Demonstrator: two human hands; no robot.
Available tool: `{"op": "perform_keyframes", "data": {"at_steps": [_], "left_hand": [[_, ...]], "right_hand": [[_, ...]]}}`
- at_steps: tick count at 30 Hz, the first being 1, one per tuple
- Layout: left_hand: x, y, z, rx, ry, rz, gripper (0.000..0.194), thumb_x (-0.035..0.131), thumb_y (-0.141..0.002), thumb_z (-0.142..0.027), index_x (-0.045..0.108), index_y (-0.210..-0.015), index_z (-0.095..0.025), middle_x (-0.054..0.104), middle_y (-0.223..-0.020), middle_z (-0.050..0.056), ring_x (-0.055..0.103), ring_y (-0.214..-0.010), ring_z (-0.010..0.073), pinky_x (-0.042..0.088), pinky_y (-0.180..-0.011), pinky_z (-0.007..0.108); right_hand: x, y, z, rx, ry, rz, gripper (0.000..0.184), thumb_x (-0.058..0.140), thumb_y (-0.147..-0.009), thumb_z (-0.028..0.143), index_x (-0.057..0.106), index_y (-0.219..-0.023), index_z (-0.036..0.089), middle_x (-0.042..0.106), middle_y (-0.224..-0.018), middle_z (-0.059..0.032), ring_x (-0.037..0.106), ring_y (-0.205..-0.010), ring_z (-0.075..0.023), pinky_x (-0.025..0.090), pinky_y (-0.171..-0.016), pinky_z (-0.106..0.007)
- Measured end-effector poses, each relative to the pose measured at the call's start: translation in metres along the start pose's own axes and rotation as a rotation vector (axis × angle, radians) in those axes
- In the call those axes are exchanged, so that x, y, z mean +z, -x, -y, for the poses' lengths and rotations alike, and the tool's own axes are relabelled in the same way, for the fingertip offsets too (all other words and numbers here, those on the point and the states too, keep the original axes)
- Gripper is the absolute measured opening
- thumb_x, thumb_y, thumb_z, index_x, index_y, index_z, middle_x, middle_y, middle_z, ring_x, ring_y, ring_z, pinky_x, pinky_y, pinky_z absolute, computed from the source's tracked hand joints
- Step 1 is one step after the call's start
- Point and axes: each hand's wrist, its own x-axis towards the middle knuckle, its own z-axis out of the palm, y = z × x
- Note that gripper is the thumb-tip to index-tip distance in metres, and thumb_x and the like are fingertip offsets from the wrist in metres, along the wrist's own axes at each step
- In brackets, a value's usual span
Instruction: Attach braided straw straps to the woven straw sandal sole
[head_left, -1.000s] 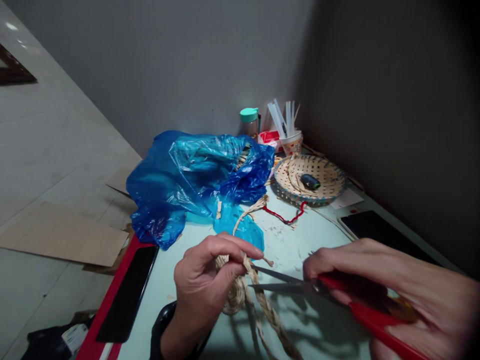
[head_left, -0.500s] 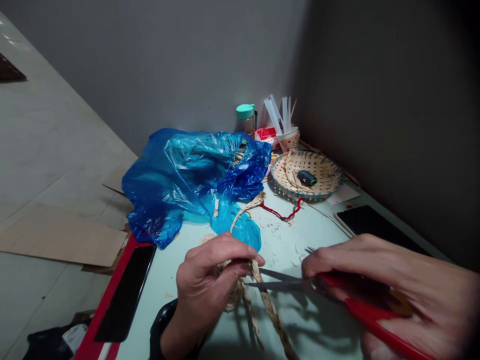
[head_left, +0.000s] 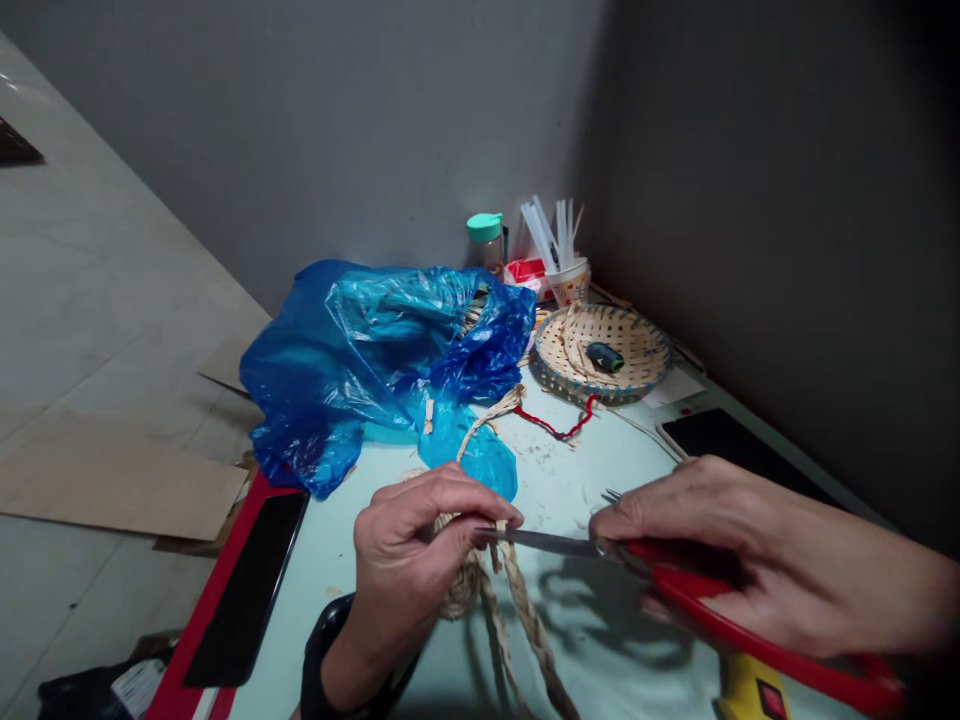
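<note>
My left hand [head_left: 420, 540] pinches a braided straw cord [head_left: 529, 600] near its upper end, above the table. A coil of the same straw [head_left: 459, 590] shows behind and below the fingers, partly hidden by them. A thinner straw strand [head_left: 495, 620] hangs beside the cord. My right hand [head_left: 712, 540] is closed on red-handled scissors [head_left: 780, 635]. Their blades [head_left: 544, 541] lie together across the cord, tips by my left thumb. Whether the cord is cut through cannot be made out.
A blue plastic bag [head_left: 300, 350] lies at the back left, a woven basket [head_left: 555, 375] holding a dark thread spool [head_left: 604, 357] at the back right. Phones rest at left [head_left: 247, 590] and right [head_left: 739, 450]. A yellow tool [head_left: 750, 690] lies below the scissors.
The scissor blades have closed across the cord, from open before. My right hand has moved slightly left, and the yellow tool now shows beneath the scissors.
</note>
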Motion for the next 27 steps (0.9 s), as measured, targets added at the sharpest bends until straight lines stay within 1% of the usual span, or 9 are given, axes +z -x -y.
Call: {"op": "perform_keyframes", "data": {"at_steps": [3,4,7,9,12,15,19,23,27], "left_hand": [[0.000,0.000,-0.001,0.008,-0.025,-0.007,0.031,0.068,-0.076,0.002,0.078,-0.084,-0.026,0.077,-0.072,-0.003,0.069,-0.062,0.0160,0.053,-0.061,0.030],[-0.001,0.000,-0.001,0.008,-0.039,-0.007,0.032,0.068,-0.076,0.002,0.078,-0.084,-0.027,0.077,-0.072,-0.004,0.069,-0.063,0.0155,0.054,-0.062,0.029],[-0.004,0.000,0.000,0.007,-0.096,-0.002,0.034,0.066,-0.076,0.005,0.078,-0.084,-0.027,0.077,-0.074,-0.005,0.070,-0.067,0.0138,0.054,-0.066,0.026],[-0.005,0.000,0.001,0.017,-0.130,0.006,0.034,0.066,-0.077,0.005,0.078,-0.084,-0.026,0.078,-0.076,-0.004,0.070,-0.069,0.0137,0.053,-0.071,0.026],[-0.006,0.000,0.001,0.084,-0.192,0.028,0.030,0.067,-0.080,0.002,0.077,-0.086,-0.025,0.078,-0.078,-0.002,0.071,-0.072,0.0152,0.052,-0.075,0.029],[-0.004,0.001,-0.001,0.159,-0.258,0.062,0.027,0.066,-0.082,0.000,0.075,-0.089,-0.024,0.076,-0.080,-0.001,0.070,-0.073,0.0144,0.053,-0.073,0.026],[-0.001,0.002,-0.004,0.194,-0.347,0.087,0.025,0.062,-0.085,-0.001,0.074,-0.092,-0.022,0.072,-0.082,0.000,0.068,-0.074,0.0111,0.052,-0.066,0.019],[0.002,0.002,-0.004,0.215,-0.415,0.094,0.024,0.061,-0.086,-0.001,0.074,-0.094,-0.019,0.069,-0.082,0.002,0.066,-0.074,0.0120,0.052,-0.064,0.021],[0.003,0.004,0.000,0.291,-0.481,0.089,0.025,0.062,-0.085,-0.001,0.074,-0.100,-0.017,0.068,-0.082,0.004,0.064,-0.073,0.0133,0.051,-0.062,0.023]], "right_hand": [[-0.007,-0.002,0.002,-0.042,-0.064,0.084,0.015,0.061,-0.086,0.022,0.074,-0.092,0.023,0.078,-0.091,-0.0040,0.071,-0.074,-0.0186,0.050,-0.053,-0.023],[-0.010,-0.002,0.000,-0.051,-0.079,0.054,0.014,0.065,-0.087,0.030,0.074,-0.094,0.023,0.077,-0.088,-0.0042,0.071,-0.071,-0.0187,0.050,-0.053,-0.024],[-0.021,0.001,-0.015,-0.007,-0.061,-0.098,0.034,0.067,-0.086,0.049,0.071,-0.107,0.022,0.072,-0.075,-0.0008,0.065,-0.060,-0.0151,0.048,-0.052,-0.023],[-0.026,0.001,-0.030,0.098,0.029,-0.128,0.039,0.061,-0.091,0.048,0.066,-0.118,0.020,0.070,-0.077,-0.0002,0.063,-0.060,-0.0140,0.048,-0.057,-0.023],[-0.025,-0.006,-0.051,0.249,0.198,-0.044,0.039,0.054,-0.096,0.038,0.060,-0.127,0.016,0.071,-0.099,-0.0080,0.067,-0.086,-0.0215,0.050,-0.074,-0.030],[-0.013,-0.016,-0.065,0.312,0.283,0.026,0.032,0.056,-0.096,0.029,0.061,-0.123,0.014,0.069,-0.107,-0.0107,0.066,-0.095,-0.0231,0.052,-0.082,-0.036],[0.010,-0.027,-0.076,0.390,0.347,0.071,0.032,0.060,-0.096,0.034,0.059,-0.123,0.017,0.063,-0.121,-0.0090,0.064,-0.101,-0.0217,0.055,-0.085,-0.043],[0.021,-0.033,-0.072,0.449,0.369,0.065,0.032,0.061,-0.095,0.034,0.060,-0.122,0.016,0.063,-0.121,-0.0089,0.064,-0.101,-0.0217,0.056,-0.085,-0.043],[0.013,-0.033,-0.035,0.388,0.245,-0.006,0.023,0.054,-0.099,0.028,0.065,-0.111,0.012,0.065,-0.114,-0.0137,0.063,-0.103,-0.0239,0.050,-0.091,-0.043]]}}
